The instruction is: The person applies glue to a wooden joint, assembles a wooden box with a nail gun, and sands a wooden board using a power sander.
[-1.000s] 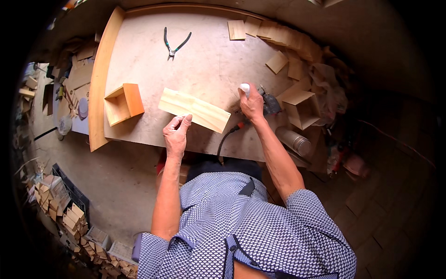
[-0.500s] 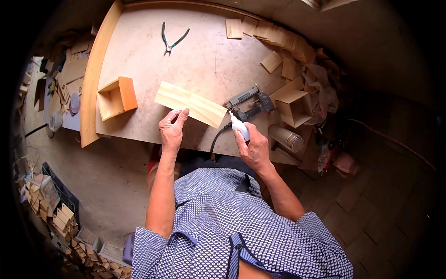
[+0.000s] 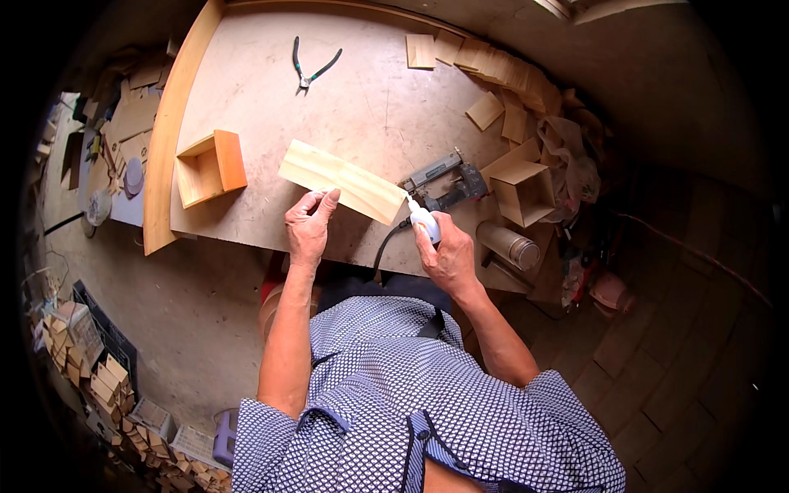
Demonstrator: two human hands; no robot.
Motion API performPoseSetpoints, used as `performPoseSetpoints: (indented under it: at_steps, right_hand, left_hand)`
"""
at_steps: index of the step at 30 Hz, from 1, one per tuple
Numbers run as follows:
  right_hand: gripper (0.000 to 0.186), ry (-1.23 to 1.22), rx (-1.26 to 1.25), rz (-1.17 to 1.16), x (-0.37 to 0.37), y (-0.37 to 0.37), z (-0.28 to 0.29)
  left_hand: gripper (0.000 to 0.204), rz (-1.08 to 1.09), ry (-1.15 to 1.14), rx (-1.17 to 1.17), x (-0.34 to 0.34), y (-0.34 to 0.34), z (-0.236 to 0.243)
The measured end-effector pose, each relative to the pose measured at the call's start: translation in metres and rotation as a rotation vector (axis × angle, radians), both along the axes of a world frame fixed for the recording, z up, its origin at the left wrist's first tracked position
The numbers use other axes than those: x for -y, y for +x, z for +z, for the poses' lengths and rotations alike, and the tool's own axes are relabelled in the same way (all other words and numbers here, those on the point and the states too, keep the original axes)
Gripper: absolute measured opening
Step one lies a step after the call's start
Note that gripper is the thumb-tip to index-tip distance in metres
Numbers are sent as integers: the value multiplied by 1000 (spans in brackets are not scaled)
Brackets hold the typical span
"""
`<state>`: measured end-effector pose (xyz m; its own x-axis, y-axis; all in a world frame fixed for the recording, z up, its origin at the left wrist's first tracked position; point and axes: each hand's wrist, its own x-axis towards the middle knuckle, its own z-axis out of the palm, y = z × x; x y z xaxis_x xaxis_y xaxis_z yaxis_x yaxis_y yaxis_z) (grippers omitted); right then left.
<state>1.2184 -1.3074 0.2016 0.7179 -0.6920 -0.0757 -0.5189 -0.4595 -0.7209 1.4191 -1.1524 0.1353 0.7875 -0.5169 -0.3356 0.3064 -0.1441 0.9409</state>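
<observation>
A pale wooden board (image 3: 341,182) is tilted over the workbench, its near edge pinched between the thumb and fingers of my left hand (image 3: 309,226). Something small and white shows at those fingertips, too small to make out. My right hand (image 3: 450,259) is wrapped round a white glue bottle (image 3: 424,222). The bottle's narrow nozzle points up and away from me, and its tip is at the board's right end. Just beyond the bottle lies a nail gun (image 3: 450,185) with a black hose. Whether glue is coming out cannot be seen.
On the workbench (image 3: 246,74), an open wooden box (image 3: 211,168) stands at left and pliers (image 3: 305,80) lie farther back. Thin wooden pieces (image 3: 514,76) pile up at the far right. Another box (image 3: 523,193) and a metal canister (image 3: 509,246) stand near the right edge.
The whole view has shifted slightly. My grip on the board and the glue bottle is the same, with the nozzle still at the board's right end.
</observation>
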Motion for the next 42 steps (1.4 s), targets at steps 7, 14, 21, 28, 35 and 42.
performPoseSetpoints:
  at_steps: [7, 14, 21, 28, 35, 42]
  right_hand:
    - [26, 22, -42, -9, 0, 1, 1]
    - [26, 30, -54, -7, 0, 3, 0]
    - [25, 20, -55, -10, 2, 3, -1]
    - [28, 142, 23, -63, 3, -1, -3]
    - [31, 753, 293, -169, 20, -2, 5]
    - [32, 528, 250, 14, 12, 17, 42]
  left_hand:
    - [30, 12, 20, -4, 0, 1, -1]
    - [33, 10, 27, 5, -1, 1, -4]
    - [34, 10, 11, 4, -1, 1, -4]
    - [33, 14, 31, 0, -1, 2, -4]
    - [32, 60, 3, -112, -3, 6, 22]
    - [43, 150, -395, -493, 14, 0, 83]
